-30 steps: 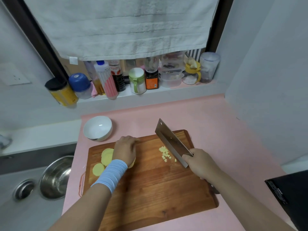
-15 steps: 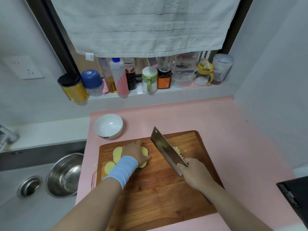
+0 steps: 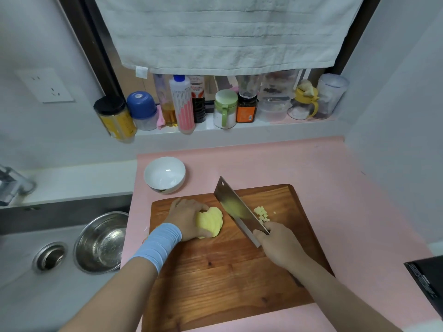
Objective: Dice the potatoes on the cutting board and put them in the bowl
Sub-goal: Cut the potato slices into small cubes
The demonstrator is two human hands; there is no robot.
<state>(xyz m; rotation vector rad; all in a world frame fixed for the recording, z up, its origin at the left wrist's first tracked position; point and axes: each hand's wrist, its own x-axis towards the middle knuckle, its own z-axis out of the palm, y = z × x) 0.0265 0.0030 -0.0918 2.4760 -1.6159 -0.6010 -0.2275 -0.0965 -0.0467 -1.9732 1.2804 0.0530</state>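
Potato slices (image 3: 209,221): yellow, bunched in an overlapping stack on the upper-left part of the board (image 3: 227,271). Left hand (image 3: 188,218) sits on the stack's left side, fingers curled over the slices and holding them in place. Blue wristband (image 3: 158,245) on that wrist. Small pile of dice (image 3: 262,214) also on the board, right of the slices and apart from them.

Cleaver (image 3: 236,208) stands between slices and dice. Blade is tilted, tip pointing toward the board's far edge, flat side facing the slices with a yellow reflection on it. Cannot tell if the edge touches the wood. Right hand (image 3: 278,243) is wrapped tight around the cleaver's handle, which is hidden in the fist. Both forearms come in from the bottom of the view.

Bowl (image 3: 164,174): white, upright, just beyond the board's far-left corner, on the pink mat (image 3: 323,188). The board lies on the same mat.

Sink (image 3: 21,295) to the left, with a steel bowl (image 3: 102,242) in it beside the drain (image 3: 50,256). Sill (image 3: 239,127) behind the mat holds a row of jars and bottles. Grey towel (image 3: 227,32) hangs above them. Wall socket (image 3: 46,86) at upper left. Black object (image 3: 429,281) at the right edge, cut off, cannot identify.
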